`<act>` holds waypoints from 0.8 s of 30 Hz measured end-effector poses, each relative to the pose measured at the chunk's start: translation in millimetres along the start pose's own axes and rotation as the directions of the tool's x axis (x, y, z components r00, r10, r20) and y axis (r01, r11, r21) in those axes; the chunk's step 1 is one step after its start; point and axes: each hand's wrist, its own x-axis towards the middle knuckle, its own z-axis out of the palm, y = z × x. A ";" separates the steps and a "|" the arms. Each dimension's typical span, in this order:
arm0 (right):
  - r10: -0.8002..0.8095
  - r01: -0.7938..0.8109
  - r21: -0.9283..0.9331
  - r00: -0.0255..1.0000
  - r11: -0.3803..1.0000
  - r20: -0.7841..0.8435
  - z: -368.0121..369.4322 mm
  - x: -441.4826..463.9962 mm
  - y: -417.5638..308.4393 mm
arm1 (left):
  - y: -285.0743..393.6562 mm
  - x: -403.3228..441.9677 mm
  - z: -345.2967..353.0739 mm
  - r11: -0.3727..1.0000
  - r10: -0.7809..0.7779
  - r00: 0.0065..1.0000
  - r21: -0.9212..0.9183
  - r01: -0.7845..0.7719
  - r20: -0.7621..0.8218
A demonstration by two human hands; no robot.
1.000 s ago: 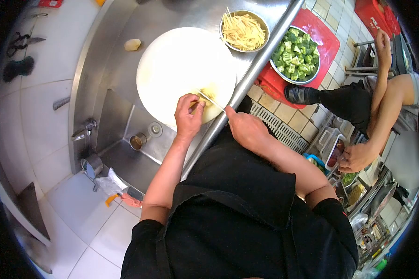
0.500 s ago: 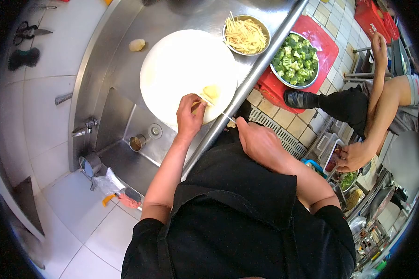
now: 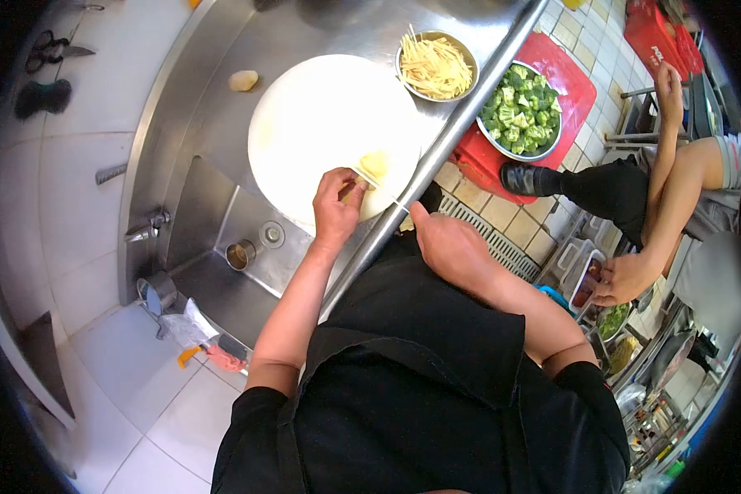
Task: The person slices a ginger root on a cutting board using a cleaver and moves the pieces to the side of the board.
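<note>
A round white cutting board point(image 3: 321, 115) lies on the steel counter. On its near right edge, my left hand point(image 3: 336, 202) has its fingers curled down onto a pale yellow peeled potato, mostly hidden under them. Pale cut potato slices point(image 3: 374, 163) lie just beyond the fingertips. My right hand point(image 3: 453, 247) is closed round the handle of a knife point(image 3: 393, 199), whose blade shows edge-on as a thin bright line between the slices and my left fingers. A steel bowl of potato strips point(image 3: 436, 67) stands right of the board. Another peeled potato point(image 3: 243, 80) sits to its left.
A sink point(image 3: 247, 206) with a metal cup point(image 3: 240, 254) is at the left, beside a tap point(image 3: 144, 230). Below the counter edge, a bowl of broccoli point(image 3: 523, 111) rests on a red stool point(image 3: 580, 90). Another person point(image 3: 667, 222) sits at the right, a hand over containers.
My right hand and the knife have shifted slightly left, toward my left hand. My left hand keeps its place on the potato. The whole view has moved a little.
</note>
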 end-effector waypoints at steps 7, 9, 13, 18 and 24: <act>0.082 -0.094 0.086 0.988 0.992 0.132 21.3 28.3 19.9 | -3.4 -0.9 1.0 0.995 -0.013 1.000 -0.103 0.011 -0.014; 0.095 -0.108 0.092 0.987 0.990 0.129 14.5 29.4 17.8 | -3.3 -1.3 -0.8 0.997 -0.006 1.000 -0.072 0.006 -0.005; 0.097 -0.117 0.139 0.985 0.983 0.139 -14.7 20.5 -1.3 | 1.0 -0.2 -2.1 1.000 0.023 1.000 -0.019 -0.023 0.006; 0.082 -0.105 0.209 0.990 0.972 0.115 -28.8 7.4 -11.0 | 2.2 0.6 -2.5 0.999 0.005 1.000 -0.034 -0.005 0.003; 0.126 -0.150 0.134 0.978 0.980 0.168 -28.8 3.2 -12.5 | 1.0 0.7 -2.2 0.999 0.012 1.000 -0.041 -0.012 -0.009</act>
